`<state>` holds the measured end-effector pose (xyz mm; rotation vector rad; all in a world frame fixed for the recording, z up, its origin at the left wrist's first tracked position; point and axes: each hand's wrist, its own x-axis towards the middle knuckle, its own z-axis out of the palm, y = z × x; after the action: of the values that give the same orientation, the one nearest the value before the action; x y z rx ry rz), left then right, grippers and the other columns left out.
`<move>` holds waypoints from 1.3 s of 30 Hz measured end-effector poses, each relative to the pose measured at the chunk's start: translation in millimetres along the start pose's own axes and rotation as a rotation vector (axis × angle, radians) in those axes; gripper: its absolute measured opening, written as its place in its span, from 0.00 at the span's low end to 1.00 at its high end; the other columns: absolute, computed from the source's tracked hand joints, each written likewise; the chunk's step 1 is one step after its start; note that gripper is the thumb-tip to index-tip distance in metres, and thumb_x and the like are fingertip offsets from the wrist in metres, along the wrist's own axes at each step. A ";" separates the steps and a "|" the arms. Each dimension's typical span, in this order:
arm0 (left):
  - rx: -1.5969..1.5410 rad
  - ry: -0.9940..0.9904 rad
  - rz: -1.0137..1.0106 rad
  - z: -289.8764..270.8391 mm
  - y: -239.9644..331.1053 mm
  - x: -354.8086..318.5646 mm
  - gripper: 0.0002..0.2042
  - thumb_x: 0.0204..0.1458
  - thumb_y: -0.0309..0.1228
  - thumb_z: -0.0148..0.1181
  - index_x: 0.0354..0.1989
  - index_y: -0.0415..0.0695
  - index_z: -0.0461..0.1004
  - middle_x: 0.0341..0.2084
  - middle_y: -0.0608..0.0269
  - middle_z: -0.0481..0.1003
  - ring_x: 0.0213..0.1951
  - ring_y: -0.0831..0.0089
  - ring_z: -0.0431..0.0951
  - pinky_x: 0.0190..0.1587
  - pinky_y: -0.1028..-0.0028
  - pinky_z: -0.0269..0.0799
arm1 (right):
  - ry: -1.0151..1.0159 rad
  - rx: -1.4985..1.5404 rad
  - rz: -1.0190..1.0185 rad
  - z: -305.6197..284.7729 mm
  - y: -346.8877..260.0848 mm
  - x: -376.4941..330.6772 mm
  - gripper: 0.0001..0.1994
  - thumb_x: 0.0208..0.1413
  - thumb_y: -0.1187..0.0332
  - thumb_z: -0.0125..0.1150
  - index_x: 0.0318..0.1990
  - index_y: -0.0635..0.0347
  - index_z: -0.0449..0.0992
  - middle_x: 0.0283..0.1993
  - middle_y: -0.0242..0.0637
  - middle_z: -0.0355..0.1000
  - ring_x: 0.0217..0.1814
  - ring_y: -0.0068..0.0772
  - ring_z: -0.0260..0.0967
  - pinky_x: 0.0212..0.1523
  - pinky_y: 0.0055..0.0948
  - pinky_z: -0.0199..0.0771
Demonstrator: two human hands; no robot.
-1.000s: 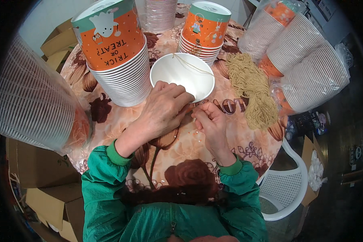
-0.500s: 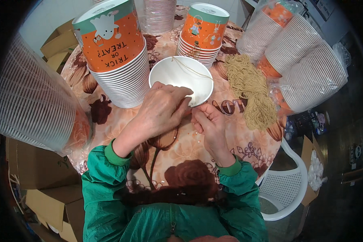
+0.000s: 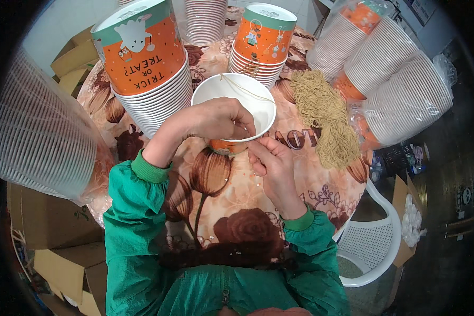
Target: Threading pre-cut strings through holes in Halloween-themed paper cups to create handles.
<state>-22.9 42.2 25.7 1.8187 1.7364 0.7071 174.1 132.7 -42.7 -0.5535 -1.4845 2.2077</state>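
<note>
A white-lined paper bucket (image 3: 260,109) with an orange outside stands mouth up in front of me. Tan cord (image 3: 250,93) trails across the far side of its mouth. My left hand (image 3: 218,118) comes over the near rim, its fingers bent and closed together inside against the near wall. Just outside that rim, at the near right, my right hand (image 3: 274,160) is closed, thumb and index finger pinched together beneath the edge. What either pinch holds is too small or hidden to make out.
Upturned stacks of orange-and-green buckets stand at far left (image 3: 147,63) and beyond the bucket (image 3: 263,42). A tan cord bundle (image 3: 332,126) lies to the right. Plastic-wrapped bucket stacks line the left (image 3: 45,126) and right (image 3: 405,100) sides. A white chair (image 3: 371,245) stands lower right.
My left hand has risen over the near rim, and its fingers now reach down inside the bucket. More of the orange outside shows under the wrist. The right hand's pinch has barely moved.
</note>
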 end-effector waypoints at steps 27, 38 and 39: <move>0.426 0.586 0.086 40.5 33.1 -35.4 0.04 0.53 0.26 0.64 0.34 0.40 0.77 0.29 0.56 0.76 0.35 0.54 0.78 0.37 0.56 0.73 | 0.320 -1.540 -1.337 -4.6 -24.5 -9.1 0.10 0.51 0.73 0.69 0.41 0.58 0.79 0.44 0.30 0.74 0.44 0.33 0.71 0.49 0.42 0.63; 0.427 0.784 -0.098 56.4 48.4 -73.1 0.07 0.52 0.26 0.65 0.37 0.42 0.74 0.32 0.56 0.73 0.33 0.57 0.81 0.29 0.61 0.75 | -0.044 -1.604 -1.061 2.8 -6.2 -27.0 0.05 0.52 0.76 0.67 0.35 0.58 0.77 0.30 0.32 0.69 0.32 0.35 0.68 0.36 0.38 0.58; 0.426 0.784 -0.099 59.6 48.5 -74.6 0.07 0.52 0.26 0.65 0.37 0.42 0.74 0.32 0.56 0.73 0.33 0.57 0.81 0.29 0.61 0.75 | -0.075 -1.565 -1.032 2.6 -5.3 -26.2 0.05 0.52 0.76 0.67 0.35 0.58 0.77 0.30 0.33 0.70 0.33 0.36 0.68 0.37 0.38 0.59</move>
<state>50.2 -35.2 14.6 1.8214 2.6258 1.1881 195.1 118.2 -34.4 0.0076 -2.4774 0.0620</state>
